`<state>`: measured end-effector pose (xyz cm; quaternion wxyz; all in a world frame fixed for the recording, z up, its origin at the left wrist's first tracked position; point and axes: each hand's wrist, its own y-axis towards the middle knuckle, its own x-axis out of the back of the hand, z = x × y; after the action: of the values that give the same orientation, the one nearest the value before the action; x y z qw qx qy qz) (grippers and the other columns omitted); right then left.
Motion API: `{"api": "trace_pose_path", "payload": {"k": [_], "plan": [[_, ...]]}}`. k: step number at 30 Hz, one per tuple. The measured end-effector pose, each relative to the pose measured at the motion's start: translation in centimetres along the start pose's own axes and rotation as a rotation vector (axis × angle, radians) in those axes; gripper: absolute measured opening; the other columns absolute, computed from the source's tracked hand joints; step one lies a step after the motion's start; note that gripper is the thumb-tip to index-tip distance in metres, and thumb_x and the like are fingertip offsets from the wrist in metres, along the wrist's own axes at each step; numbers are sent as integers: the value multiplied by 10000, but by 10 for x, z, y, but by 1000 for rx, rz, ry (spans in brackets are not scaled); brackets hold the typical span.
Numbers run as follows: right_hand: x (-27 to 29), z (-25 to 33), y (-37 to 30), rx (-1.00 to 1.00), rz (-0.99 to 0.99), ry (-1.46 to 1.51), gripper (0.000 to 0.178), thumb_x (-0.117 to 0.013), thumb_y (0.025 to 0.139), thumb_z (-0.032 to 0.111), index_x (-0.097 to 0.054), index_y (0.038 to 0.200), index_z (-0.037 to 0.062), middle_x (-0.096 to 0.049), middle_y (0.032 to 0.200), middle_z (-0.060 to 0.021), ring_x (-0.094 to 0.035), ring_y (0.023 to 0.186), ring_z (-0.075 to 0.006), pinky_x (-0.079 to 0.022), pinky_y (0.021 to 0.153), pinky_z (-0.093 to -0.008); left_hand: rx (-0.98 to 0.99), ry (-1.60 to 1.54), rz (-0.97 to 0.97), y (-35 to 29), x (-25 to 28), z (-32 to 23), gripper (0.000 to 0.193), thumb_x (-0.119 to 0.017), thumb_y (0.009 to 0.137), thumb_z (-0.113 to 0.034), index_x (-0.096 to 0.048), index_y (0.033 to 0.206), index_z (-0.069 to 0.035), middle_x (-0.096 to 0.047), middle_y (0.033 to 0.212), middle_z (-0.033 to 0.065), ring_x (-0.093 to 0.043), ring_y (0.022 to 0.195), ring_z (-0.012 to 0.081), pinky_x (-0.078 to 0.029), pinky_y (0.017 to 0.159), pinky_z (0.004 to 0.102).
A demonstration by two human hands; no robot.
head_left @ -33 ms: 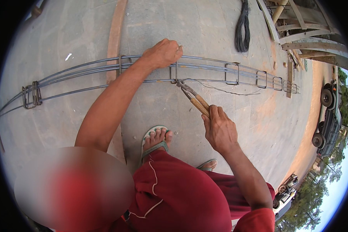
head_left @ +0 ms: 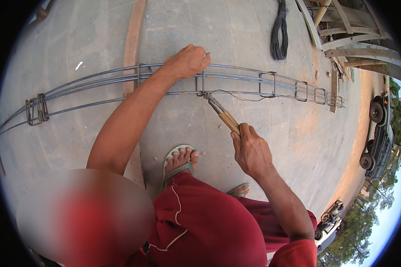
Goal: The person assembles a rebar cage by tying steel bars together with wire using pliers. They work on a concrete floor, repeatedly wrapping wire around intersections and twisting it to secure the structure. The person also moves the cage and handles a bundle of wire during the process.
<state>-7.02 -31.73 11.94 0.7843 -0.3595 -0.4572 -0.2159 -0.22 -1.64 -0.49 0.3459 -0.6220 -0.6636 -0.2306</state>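
Note:
A long cage of steel rebar [head_left: 236, 77] runs across the floor in front of me, with square stirrups [head_left: 274, 84] around its bars. My left hand [head_left: 187, 61] is closed at the upper bars, beside a stirrup; its fingertips are partly hidden. In my right hand [head_left: 254, 153] is a pair of pincers [head_left: 228, 121] with yellowish wrapped handles, gripped together. The jaws meet the lower bar at the foot of that stirrup. From there a thin tie wire [head_left: 249, 99] trails right in a loose curve.
A coil of dark wire [head_left: 279, 38] lies beyond the cage. A wooden plank [head_left: 134, 38] passes beneath the bars at left. Several bunched stirrups [head_left: 42, 107] hang at the cage's left end. Timber [head_left: 361, 44] stands at upper right; a vehicle [head_left: 378, 140] is farther right.
The pincers have turned in my right hand, so their handles now line up. The loose wire has swung closer to the bars. My left hand stays put.

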Motion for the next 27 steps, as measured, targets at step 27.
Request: {"api": "trace_pose_path", "payload": {"k": [27], "plan": [[-14, -60, 2, -199, 297, 610, 445, -645, 1068, 421, -640, 945, -6, -619, 695, -115, -634, 607, -199, -509, 573, -390, -255, -279, -701, -24, 21, -27, 503, -611, 1082, -307, -565, 696, 14, -565, 620, 116, -460, 555, 162, -437, 536, 430]]}}
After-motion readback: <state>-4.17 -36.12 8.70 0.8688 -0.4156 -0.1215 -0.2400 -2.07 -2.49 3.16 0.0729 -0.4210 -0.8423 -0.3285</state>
